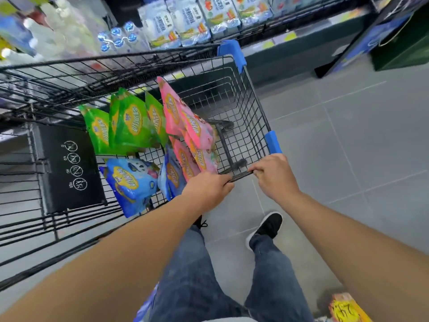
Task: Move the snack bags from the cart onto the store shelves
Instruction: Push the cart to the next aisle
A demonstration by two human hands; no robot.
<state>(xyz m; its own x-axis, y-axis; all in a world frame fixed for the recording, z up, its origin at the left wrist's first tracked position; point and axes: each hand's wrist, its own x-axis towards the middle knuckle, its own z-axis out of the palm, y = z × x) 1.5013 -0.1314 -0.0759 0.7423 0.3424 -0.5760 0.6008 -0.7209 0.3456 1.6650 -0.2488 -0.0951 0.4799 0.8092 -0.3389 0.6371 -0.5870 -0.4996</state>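
Two hands gripping a wire shopping cart (246, 126) of snack bags.
Centre-left, green bags (130, 122), blue bags (132, 182) and pink bags (188, 131) stand inside; left hand (206, 189) then right hand (274, 175) curl round its near rim, mid-frame.

Shop aisle: stocked shelves (199, 22), wire cart (246, 105), tiled floor (348, 140).

Wire cart (251, 126) holds green, pink, seemingly blue bags (130, 122).

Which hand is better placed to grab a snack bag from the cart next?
Probably the left hand: it grips the cart rim right beside the pink bags; the right hand is farther away.
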